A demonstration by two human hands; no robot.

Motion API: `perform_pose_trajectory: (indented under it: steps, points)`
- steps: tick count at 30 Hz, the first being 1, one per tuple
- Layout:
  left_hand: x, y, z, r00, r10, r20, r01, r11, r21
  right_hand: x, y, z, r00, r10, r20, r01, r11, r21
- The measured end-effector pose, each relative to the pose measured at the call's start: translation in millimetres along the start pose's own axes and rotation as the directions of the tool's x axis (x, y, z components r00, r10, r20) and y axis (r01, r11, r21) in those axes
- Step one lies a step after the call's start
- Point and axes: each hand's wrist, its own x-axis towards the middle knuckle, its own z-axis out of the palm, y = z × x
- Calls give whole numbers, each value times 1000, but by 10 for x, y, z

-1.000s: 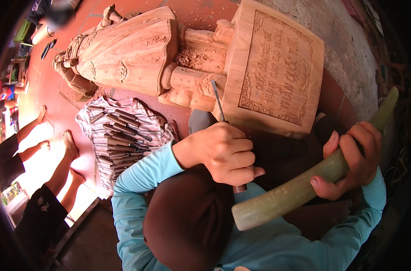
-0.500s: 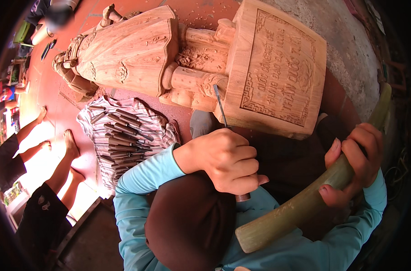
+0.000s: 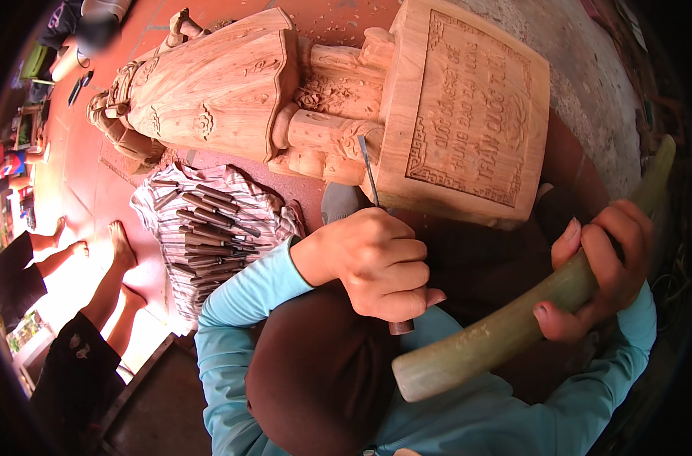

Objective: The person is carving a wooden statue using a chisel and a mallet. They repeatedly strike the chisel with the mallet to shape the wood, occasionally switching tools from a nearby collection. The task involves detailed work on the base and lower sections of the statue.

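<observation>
My left hand is closed around the handle of a chisel. The thin metal blade points away from me, its tip at the carved leg beside the base of a wooden statue; I cannot tell if it touches. The butt of the handle shows below my fist. In my right hand is a long, curved, greenish club. Fingers and thumb wrap its middle, and its thick end slants down-left, apart from the chisel handle. The statue lies on its side, with a lettered panel on its base.
Several chisels with dark handles lie on a striped cloth at the left. A brown cap shows between my arms. Bare legs of people extend over the tiled floor at left. Wood chips lie behind the statue.
The club's thick end has risen a little, and my right hand has shifted slightly. My left hand has moved slightly left and away with the chisel. The statue stays in place.
</observation>
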Motion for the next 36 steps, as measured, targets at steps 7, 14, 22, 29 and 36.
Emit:
perform_pose_trajectory:
  steps: [7,14,22,29,36]
  points:
    - [-26,3,3,1000,16,9,-17,1000,17,-3,-13,6,999,-47,-5,46,996,-80]
    - [19,-4,-9,1000,-8,-6,8,999,38,9,14,6,999,-40,26,42,996,-82]
    - [54,-15,-69,999,-36,-21,35,999,-41,-29,0,22,998,52,-34,-50,998,44]
    - [162,-130,35,989,-55,-135,60,997,37,-16,50,16,993,118,-9,-116,987,113]
    - [306,-263,234,976,-134,-169,179,941,287,-96,165,14,994,104,-41,-96,982,161]
